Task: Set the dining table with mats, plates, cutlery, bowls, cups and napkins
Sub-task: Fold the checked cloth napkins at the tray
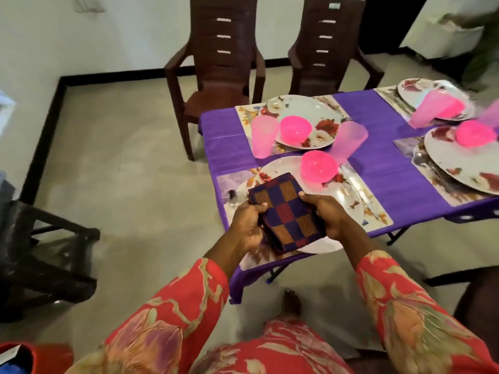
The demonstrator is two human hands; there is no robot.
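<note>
A folded checked napkin (286, 211) in blue, red and orange is held over the near floral plate (348, 195). My left hand (249, 225) grips its left edge and my right hand (328, 211) grips its right edge. The plate lies on a floral mat (378, 214) on the purple table (378, 163) and carries a pink bowl (320, 166). A spoon (235, 199) lies left of the plate. A pink cup (348, 140) stands behind it. The far setting has a plate (310, 112), a bowl (295, 128) and a cup (264, 136).
Two more settings with plates, pink bowls and a cup (434, 109) fill the table's right side. Two brown plastic chairs (218, 68) stand behind the table. A dark chair (40, 252) is at the left and another chair (475, 292) at the right.
</note>
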